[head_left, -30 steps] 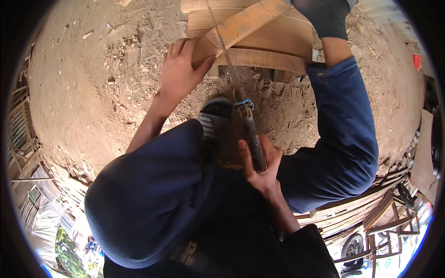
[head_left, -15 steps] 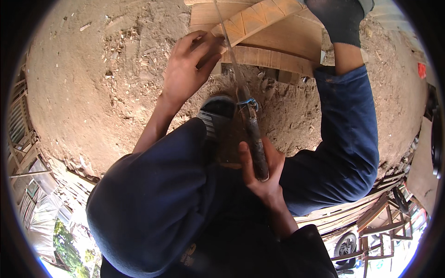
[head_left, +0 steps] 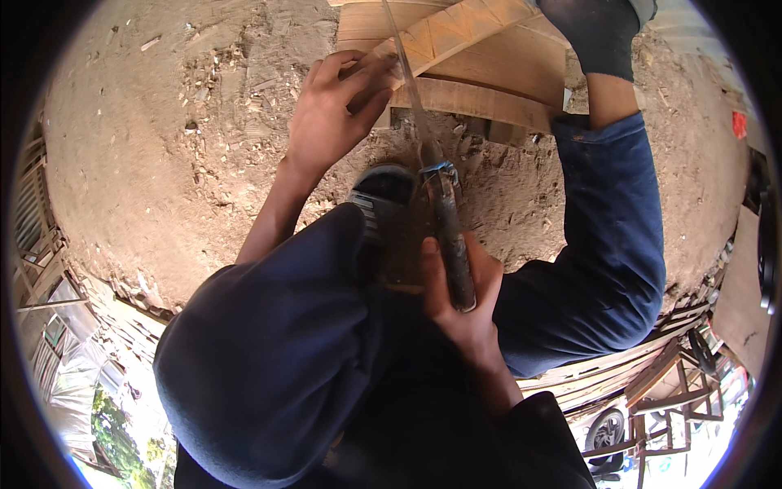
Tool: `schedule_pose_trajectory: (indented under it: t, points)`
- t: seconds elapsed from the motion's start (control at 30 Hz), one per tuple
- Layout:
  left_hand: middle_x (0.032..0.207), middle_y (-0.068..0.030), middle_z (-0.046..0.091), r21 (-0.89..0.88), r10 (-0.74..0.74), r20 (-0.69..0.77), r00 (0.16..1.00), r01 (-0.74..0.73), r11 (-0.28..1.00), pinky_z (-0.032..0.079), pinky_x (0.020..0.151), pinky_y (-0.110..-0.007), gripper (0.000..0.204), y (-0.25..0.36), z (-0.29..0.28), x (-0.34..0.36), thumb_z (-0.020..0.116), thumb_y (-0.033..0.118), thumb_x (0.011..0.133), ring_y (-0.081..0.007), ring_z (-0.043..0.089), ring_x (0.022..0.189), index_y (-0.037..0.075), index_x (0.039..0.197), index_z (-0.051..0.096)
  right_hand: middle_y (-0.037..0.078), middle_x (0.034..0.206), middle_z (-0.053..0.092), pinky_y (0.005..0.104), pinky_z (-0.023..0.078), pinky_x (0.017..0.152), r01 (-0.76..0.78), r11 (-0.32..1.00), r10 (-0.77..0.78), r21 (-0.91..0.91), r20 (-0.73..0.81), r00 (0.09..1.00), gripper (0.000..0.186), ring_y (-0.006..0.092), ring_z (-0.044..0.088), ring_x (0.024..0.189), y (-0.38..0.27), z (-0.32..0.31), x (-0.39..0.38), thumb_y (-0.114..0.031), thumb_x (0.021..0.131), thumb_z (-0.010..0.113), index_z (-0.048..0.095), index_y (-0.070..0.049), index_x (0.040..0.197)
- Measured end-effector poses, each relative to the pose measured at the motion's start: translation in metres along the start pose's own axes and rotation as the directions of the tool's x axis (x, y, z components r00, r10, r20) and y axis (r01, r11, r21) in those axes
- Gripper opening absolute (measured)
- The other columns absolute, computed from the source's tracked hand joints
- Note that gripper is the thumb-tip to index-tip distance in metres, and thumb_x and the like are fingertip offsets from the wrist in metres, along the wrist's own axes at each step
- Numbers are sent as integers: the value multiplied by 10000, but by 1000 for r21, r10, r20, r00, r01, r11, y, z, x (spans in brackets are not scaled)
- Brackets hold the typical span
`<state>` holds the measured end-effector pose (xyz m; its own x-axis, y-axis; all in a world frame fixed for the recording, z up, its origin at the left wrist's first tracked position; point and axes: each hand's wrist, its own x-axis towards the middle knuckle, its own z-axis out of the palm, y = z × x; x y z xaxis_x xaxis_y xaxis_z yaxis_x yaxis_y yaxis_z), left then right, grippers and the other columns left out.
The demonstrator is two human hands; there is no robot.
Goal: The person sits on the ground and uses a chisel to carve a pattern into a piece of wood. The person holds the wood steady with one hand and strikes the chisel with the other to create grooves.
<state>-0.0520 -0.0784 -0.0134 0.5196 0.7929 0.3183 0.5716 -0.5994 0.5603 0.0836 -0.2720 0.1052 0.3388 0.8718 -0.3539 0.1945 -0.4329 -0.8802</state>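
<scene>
My right hand (head_left: 475,287) is wrapped round the dark, worn handle of a handsaw (head_left: 450,232). Blue binding circles the handle where the narrow blade begins. From there the blade runs up and away, crossing the near left end of a light wooden strip (head_left: 468,33) marked with slanted lines. Just left of the blade, my left hand (head_left: 336,106) grips that end of the strip, fingers over it and thumb on the near side. My foot in a dark sock (head_left: 599,33) is at the strip's far right end.
Below the strip lies a wider wooden board (head_left: 509,73), with a narrower board (head_left: 489,104) along its near edge. Wood chips (head_left: 204,90) litter the dirt ground. A sandal (head_left: 383,186) shows between my arms. A wooden frame (head_left: 676,399) and a wheel (head_left: 607,432) stand lower right.
My right hand and the handsaw have shifted slightly forward, away from my body. The left hand and the wooden strip are almost where they were.
</scene>
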Motion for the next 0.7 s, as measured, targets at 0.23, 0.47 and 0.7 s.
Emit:
schedule_pose_trajectory:
  t: [0.23, 0.47, 0.7]
  points:
    - [1181, -122, 635, -22, 3, -22, 1000, -3, 1000, 557, 844, -401, 383, -1, 1, 1, 788, 137, 818, -307, 671, 963, 139, 1196, 725, 133, 601, 577, 321, 435, 450, 44, 999, -44, -13, 0, 999, 168, 184, 628, 495, 7, -1, -19, -46, 916, 678, 558, 12, 813]
    - [1203, -131, 633, -11, 15, -13, 1000, -15, 1000, 577, 784, -388, 392, 1, -1, 0, 803, 118, 811, -290, 699, 909, 106, 1194, 721, 128, 605, 580, 312, 451, 466, 17, 1000, -17, -12, 12, 1000, 152, 177, 635, 509, 5, 2, -7, -35, 908, 685, 565, 16, 829]
    - [1098, -100, 658, -56, -48, -40, 998, 45, 997, 526, 903, -419, 370, -6, 4, -4, 772, 199, 816, -318, 632, 1002, 189, 1185, 740, 0, 565, 474, 257, 319, 449, 42, 999, -42, -14, 15, 999, 241, 22, 431, 528, 9, -1, -22, -96, 960, 654, 525, -17, 773]
